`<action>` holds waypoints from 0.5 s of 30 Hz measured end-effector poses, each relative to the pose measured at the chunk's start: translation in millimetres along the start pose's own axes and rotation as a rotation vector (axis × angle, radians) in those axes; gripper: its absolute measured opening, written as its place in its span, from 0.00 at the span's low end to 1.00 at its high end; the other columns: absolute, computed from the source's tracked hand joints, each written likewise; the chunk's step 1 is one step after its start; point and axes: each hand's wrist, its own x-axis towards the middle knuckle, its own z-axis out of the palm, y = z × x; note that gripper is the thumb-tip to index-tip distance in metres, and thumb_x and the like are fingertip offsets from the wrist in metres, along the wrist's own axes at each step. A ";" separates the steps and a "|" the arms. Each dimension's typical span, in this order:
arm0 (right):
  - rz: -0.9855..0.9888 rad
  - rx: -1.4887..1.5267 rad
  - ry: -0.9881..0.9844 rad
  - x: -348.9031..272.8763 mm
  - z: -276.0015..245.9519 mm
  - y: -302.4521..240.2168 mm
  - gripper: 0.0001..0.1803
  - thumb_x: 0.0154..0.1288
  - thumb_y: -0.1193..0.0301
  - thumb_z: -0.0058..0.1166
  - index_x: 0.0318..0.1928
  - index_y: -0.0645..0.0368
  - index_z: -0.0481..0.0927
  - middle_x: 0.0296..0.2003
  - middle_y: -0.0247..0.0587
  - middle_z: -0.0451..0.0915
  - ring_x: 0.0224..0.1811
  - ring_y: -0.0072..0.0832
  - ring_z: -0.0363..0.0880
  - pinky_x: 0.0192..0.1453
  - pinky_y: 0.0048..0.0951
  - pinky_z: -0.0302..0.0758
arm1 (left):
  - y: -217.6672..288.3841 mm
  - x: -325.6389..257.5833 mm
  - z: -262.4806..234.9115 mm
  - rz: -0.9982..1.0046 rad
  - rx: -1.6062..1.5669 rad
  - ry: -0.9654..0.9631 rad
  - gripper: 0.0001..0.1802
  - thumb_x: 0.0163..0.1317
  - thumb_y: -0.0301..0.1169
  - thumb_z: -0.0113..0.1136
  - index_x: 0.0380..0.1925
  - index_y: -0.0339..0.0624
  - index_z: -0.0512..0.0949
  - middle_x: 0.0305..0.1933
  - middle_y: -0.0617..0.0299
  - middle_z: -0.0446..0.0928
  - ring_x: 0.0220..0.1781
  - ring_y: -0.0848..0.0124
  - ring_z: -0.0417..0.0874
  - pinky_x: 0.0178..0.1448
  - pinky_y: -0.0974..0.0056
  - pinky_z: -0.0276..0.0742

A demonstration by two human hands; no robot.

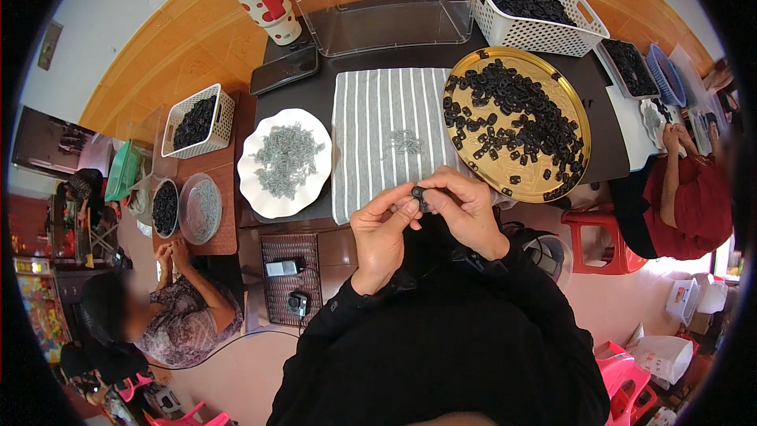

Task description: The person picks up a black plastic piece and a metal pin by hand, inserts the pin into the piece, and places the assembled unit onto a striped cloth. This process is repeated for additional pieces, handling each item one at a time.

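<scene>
Above the near edge of a grey-and-white striped cloth [363, 142], my two hands meet at a small black part [419, 192]. My left hand [382, 241] pinches it from one side with thumb and forefinger, and my right hand [471, 209] grips it from the other. Fingers cover much of the part, so its exact kind is unclear. A small heap of thin clear-grey pieces [406, 142] lies on the cloth. More such pieces fill a white wavy-rimmed plate [251, 189] to the left. A round gold tray [572, 102] on the right holds many loose black parts [505, 87].
Behind the cloth stand a clear plastic box [378, 28], a dotted tumbler [268, 8], a dark phone [285, 71] and a white basket [579, 39] of black parts. One person [189, 308] works at the left, another [686, 197] at the right by a red stool [591, 229].
</scene>
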 end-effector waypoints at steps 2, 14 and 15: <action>-0.066 -0.017 -0.009 0.1 -1.0 0.2 0.10 0.62 0.82 0.57 0.45 0.66 0.79 0.34 0.37 0.76 0.32 0.19 0.76 0.35 0.20 0.74 | 0.2 0.0 -0.4 0.013 -0.017 0.003 0.15 0.60 0.15 0.60 0.48 0.32 0.80 0.37 0.58 0.80 0.33 0.74 0.80 0.33 0.72 0.78; -0.206 -0.259 -0.025 -5.3 -3.7 -10.0 0.18 0.55 0.83 0.63 0.48 0.64 0.80 0.33 0.39 0.77 0.31 0.23 0.78 0.34 0.22 0.76 | 8.2 -4.8 1.7 0.066 0.117 -0.124 0.16 0.62 0.16 0.57 0.51 0.33 0.79 0.36 0.59 0.78 0.34 0.73 0.78 0.33 0.73 0.74; -0.214 -0.263 -0.019 -5.6 -3.2 -10.2 0.18 0.55 0.83 0.63 0.48 0.65 0.80 0.33 0.39 0.77 0.32 0.24 0.78 0.34 0.22 0.76 | 8.6 -5.4 3.2 0.076 0.112 -0.120 0.16 0.62 0.15 0.57 0.51 0.33 0.79 0.35 0.59 0.77 0.34 0.73 0.78 0.33 0.73 0.74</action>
